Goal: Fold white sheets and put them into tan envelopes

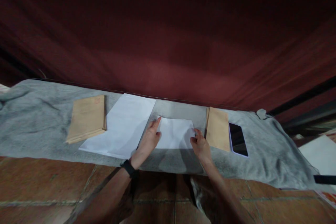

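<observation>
A white sheet of paper point(175, 133) lies in front of me on the grey cloth, smaller than the white sheets at its left. My left hand point(150, 138), with a black watch at the wrist, grips the paper's left edge, its fingertips at the far left corner and its thumb over the paper. On the opposite edge, my right hand point(201, 146) is closed with thumb and curled fingers on the paper's right side. Whether the paper is folded I cannot tell. Just right of that hand lie brown envelopes point(217, 128).
White paper point(122, 126) lies flat left of my left hand. Farther left is a stack of brown envelopes point(87, 115) with a red mark. A phone point(238, 139) rests at the right. Grey cloth point(39, 119) covers the long surface; a dark red panel point(168, 52) rises behind it.
</observation>
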### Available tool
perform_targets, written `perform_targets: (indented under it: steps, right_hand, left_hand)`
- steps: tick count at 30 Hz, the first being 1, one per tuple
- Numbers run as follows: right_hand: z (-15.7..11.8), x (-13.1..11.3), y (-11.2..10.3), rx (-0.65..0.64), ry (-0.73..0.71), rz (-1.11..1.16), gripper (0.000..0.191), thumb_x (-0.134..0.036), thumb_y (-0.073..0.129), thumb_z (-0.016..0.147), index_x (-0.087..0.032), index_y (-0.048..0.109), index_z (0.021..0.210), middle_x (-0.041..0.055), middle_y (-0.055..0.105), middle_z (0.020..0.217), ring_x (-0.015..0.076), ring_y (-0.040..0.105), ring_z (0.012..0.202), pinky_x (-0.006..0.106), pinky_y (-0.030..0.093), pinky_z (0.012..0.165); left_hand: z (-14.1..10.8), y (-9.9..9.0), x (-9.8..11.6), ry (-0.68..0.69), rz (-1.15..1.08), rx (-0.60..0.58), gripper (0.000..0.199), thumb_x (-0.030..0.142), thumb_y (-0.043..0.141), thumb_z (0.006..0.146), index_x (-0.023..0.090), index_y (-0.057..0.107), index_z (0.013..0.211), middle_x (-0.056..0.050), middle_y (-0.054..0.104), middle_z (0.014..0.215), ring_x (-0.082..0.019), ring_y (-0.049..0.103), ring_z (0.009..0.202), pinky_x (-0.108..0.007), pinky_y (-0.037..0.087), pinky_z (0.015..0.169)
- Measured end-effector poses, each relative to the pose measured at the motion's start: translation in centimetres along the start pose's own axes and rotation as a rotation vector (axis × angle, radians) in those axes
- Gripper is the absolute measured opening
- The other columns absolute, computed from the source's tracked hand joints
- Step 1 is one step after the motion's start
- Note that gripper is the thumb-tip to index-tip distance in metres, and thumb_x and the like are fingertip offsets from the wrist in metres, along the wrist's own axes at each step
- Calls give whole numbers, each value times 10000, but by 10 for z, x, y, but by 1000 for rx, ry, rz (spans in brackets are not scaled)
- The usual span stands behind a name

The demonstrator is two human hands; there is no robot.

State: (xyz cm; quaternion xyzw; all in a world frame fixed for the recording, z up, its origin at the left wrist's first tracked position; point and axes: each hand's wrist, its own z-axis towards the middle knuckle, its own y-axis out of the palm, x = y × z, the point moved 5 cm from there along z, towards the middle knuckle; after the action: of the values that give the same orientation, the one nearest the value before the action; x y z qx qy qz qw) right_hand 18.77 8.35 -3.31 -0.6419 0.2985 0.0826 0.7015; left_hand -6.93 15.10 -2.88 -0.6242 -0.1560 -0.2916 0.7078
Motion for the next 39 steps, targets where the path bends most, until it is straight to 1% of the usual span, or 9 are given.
perform_targets:
  steps: [4, 10, 14, 16, 19, 23, 26, 33, 39]
  right_hand:
    - [-5, -3, 0, -51, -31, -120, 467, -206, 491, 925, -177, 547, 1388, 103, 743, 1131, 221, 727, 960, 292, 507, 817]
    - [-13, -11, -5, 152, -201, -239, 440, -240, 484, 956, -114, 587, 1365, 184, 693, 1142, 312, 641, 1099, 438, 495, 964]
    - [-25, -35, 12, 150, -434, -89, 475, -320, 388, 1039, -115, 522, 1447, 190, 596, 1412, 290, 543, 1312, 476, 471, 1070]
    - [-35, -48, 27, 79, -538, -66, 529, -340, 336, 1064, -124, 413, 1540, 170, 477, 1563, 266, 433, 1448, 478, 427, 1145]
    - [-48, -59, 46, -19, -632, -107, 565, -318, 284, 1078, -110, 294, 1603, 158, 377, 1638, 249, 326, 1527, 495, 351, 1214]
    - [-52, -53, 53, -16, -599, -181, 579, -344, 289, 1085, -90, 287, 1604, 170, 375, 1635, 252, 324, 1532, 495, 317, 1235]
    - [-50, -45, 52, 16, -593, -231, 588, -379, 287, 1089, -98, 294, 1605, 163, 370, 1638, 250, 308, 1539, 488, 296, 1244]
    - [-45, -30, 47, 119, -547, -335, 669, -494, 317, 1077, -69, 315, 1594, 186, 372, 1629, 283, 337, 1521, 484, 274, 1240]
    - [-44, -20, 38, 206, -489, -393, 662, -474, 294, 1085, -25, 352, 1567, 210, 412, 1603, 298, 377, 1495, 481, 281, 1224]
  left_hand:
    - [-3, -1, 3, 45, 35, 6, 649, 35, 541, 833, 151, 514, 1471, -160, 561, 1427, -276, 670, 1188, -420, 518, 1105]
    - [-11, -1, 16, 160, 191, 94, 567, 49, 492, 881, 151, 527, 1437, -188, 436, 1572, -319, 511, 1398, -486, 444, 1166]
    - [-33, 26, 38, 283, 250, 41, 510, 203, 438, 992, 114, 452, 1494, -200, 392, 1617, -297, 395, 1492, -481, 412, 1184]
    - [-49, 44, 49, 354, 285, -11, 574, 173, 390, 991, 108, 359, 1561, -177, 375, 1635, -266, 334, 1527, -477, 344, 1228]
    - [-68, 63, 56, 430, 380, -45, 672, 128, 355, 965, 57, 204, 1616, -203, 318, 1653, -272, 275, 1551, -493, 273, 1257]
    - [-74, 66, 51, 426, 435, -37, 718, 129, 322, 969, 62, 61, 1634, -214, 306, 1651, -280, 298, 1540, -510, 283, 1248]
    - [-71, 62, 47, 409, 451, -37, 710, 112, 295, 970, 54, 44, 1632, -208, 313, 1649, -262, 284, 1544, -494, 280, 1253]
    - [-63, 46, 39, 295, 437, 19, 639, 355, 370, 1034, 11, 316, 1570, -224, 352, 1626, -296, 305, 1535, -467, 310, 1243]
    - [-59, 37, 28, 208, 424, 32, 678, 459, 354, 1041, 14, 367, 1553, -232, 365, 1613, -319, 339, 1519, -499, 323, 1232]
